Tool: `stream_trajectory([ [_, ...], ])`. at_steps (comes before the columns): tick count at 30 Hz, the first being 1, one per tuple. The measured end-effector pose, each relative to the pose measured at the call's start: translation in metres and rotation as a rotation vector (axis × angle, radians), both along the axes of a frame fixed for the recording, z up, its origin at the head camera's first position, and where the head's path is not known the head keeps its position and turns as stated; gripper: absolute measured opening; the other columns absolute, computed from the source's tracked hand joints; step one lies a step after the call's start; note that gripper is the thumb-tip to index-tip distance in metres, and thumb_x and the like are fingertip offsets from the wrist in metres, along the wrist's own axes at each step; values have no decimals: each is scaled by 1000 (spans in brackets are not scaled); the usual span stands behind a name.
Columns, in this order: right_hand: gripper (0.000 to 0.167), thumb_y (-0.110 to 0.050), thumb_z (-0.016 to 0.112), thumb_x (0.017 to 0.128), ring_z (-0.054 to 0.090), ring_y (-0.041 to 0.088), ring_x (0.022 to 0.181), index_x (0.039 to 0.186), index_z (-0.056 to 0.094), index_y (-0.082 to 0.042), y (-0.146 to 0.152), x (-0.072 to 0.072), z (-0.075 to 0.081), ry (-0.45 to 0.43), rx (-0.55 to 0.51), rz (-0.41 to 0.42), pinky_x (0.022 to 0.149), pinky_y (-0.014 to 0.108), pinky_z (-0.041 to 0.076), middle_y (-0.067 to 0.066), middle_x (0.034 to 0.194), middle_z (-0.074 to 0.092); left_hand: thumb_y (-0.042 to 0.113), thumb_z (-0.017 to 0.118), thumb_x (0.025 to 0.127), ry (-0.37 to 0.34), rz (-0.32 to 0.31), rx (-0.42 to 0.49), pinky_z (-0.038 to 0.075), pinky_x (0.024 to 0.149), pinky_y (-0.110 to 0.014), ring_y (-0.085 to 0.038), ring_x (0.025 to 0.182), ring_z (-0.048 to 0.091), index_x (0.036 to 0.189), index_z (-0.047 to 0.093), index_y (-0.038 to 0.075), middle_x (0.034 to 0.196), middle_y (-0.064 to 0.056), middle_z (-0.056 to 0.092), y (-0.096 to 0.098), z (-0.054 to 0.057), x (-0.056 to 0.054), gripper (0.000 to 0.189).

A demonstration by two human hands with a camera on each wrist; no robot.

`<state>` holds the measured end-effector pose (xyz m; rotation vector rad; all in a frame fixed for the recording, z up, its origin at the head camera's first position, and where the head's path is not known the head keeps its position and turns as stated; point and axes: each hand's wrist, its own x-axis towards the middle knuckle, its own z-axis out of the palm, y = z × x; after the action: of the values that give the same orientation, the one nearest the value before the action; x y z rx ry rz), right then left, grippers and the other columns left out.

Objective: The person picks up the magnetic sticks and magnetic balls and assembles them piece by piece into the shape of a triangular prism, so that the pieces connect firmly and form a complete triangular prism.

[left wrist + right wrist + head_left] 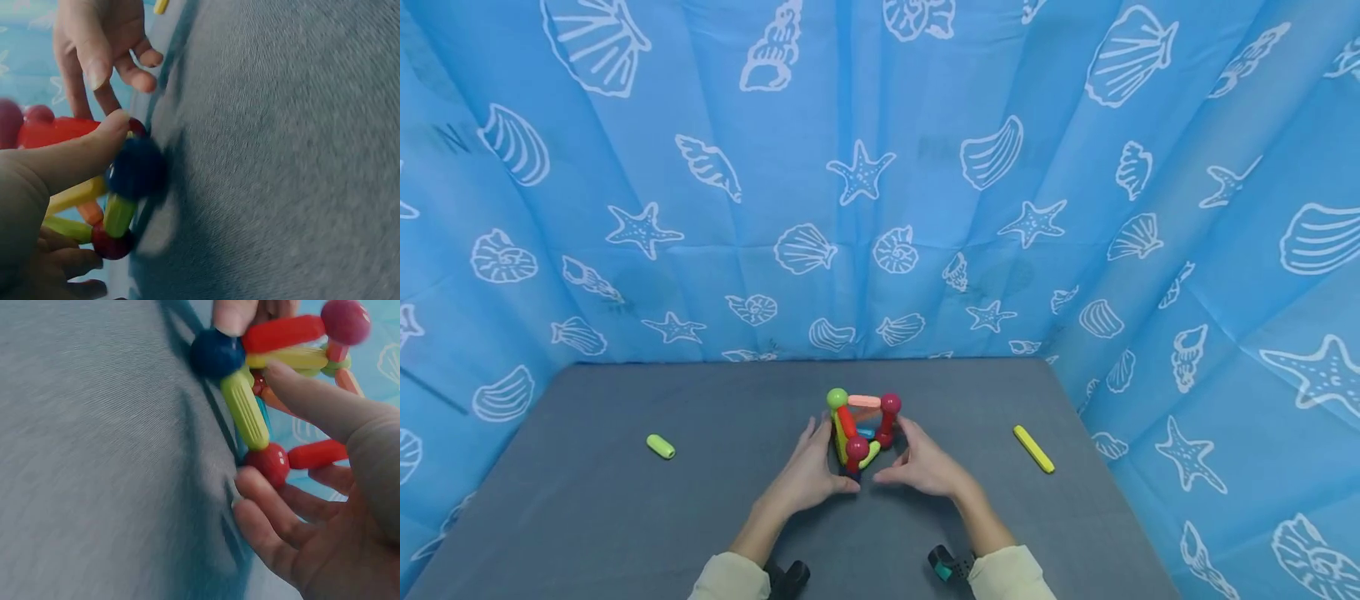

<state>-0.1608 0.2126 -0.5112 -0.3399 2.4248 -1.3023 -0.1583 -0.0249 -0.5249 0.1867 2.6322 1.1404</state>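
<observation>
A ball-and-rod toy frame (847, 421) stands on the grey table between both hands. Its upper corners are a green ball (837, 398) and two dark red balls; coloured rods join them. A dark blue ball (217, 355) sits at its low near corner. My left hand (808, 471) holds the frame from the left, thumb by the blue ball, fingers round the far side and partly hidden. On the right side, my right hand (931, 462) is spread loosely; its fingertips (253, 481) lie by a low red ball (269, 464), while its thumb stands off the frame.
A short light green rod (661, 447) lies on the table to the left. Off to the right is a longer yellow rod (1033, 448). A blue curtain (865, 275) with white shell prints hangs behind the table (737, 400) and along its sides.
</observation>
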Motion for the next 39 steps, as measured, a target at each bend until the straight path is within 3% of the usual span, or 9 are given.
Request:
stream_trajectory([
  [3, 91, -40, 81, 87, 56, 28, 122, 159, 32, -13, 10, 8, 1, 89, 139, -68, 99, 51, 53, 13, 151, 48, 29, 89, 79, 40, 18, -6, 27, 115, -73, -43, 158, 15, 162, 26, 7, 168, -16, 27, -3, -3, 1, 107],
  [7, 86, -42, 77, 90, 34, 38, 142, 159, 33, -17, 41, 16, 1, 236, 338, -219, 111, 65, 35, 16, 160, 39, 19, 82, 87, 138, 105, -13, 39, 114, -62, -40, 146, 39, 154, 42, 5, 158, -16, 45, -11, -5, 5, 80],
  [10, 84, -37, 75, 93, 27, 47, 144, 160, 31, -12, 73, 21, 0, 301, 462, -319, 108, 70, 27, 24, 161, 31, 19, 84, 85, 193, 178, -4, 51, 102, -52, -32, 125, 55, 144, 56, 6, 140, -14, 62, -14, -6, 6, 66],
  [14, 78, -27, 71, 96, 22, 56, 141, 158, 29, -5, 112, 27, -3, 264, 558, -461, 104, 72, 23, 33, 157, 27, 23, 86, 83, 185, 191, 61, 57, 86, -40, -19, 101, 64, 133, 65, 7, 118, -8, 71, -13, -9, 7, 56],
  [21, 58, -8, 62, 99, 42, 55, 124, 151, 39, 4, 142, 27, -14, 237, 648, -603, 100, 65, 38, 37, 141, 44, 16, 86, 82, 179, 245, 129, 62, 76, -33, -12, 86, 74, 117, 74, 7, 105, -7, 79, -13, -13, 6, 38],
  [25, 47, -1, 62, 97, 54, 50, 115, 141, 50, 9, 139, 27, -16, 310, 615, -600, 97, 61, 45, 35, 127, 55, 19, 86, 83, 164, 259, 123, 62, 77, -35, -12, 85, 74, 115, 75, 7, 103, -6, 79, -13, -13, 5, 36],
  [29, 48, 0, 62, 98, 59, 45, 111, 142, 49, 9, 124, 22, -7, 392, 502, -546, 95, 59, 49, 32, 121, 57, 19, 85, 83, 159, 269, 136, 62, 76, -34, -12, 85, 74, 113, 77, 7, 101, -6, 79, -13, -14, 5, 33],
  [34, 52, -1, 61, 100, 61, 37, 111, 149, 45, 2, 87, 8, 21, 462, 314, -482, 95, 53, 54, 25, 124, 52, 18, 85, 84, 178, 274, 145, 61, 74, -33, -12, 84, 74, 109, 78, 7, 98, -5, 79, -13, -14, 5, 29],
  [39, 45, -5, 66, 98, 64, 29, 106, 141, 52, -2, 43, -2, 58, 552, 100, -422, 88, 44, 59, 17, 118, 56, 17, 85, 83, 177, 290, 136, 61, 74, -34, -12, 84, 74, 109, 78, 8, 97, -5, 79, -13, -14, 5, 28],
])
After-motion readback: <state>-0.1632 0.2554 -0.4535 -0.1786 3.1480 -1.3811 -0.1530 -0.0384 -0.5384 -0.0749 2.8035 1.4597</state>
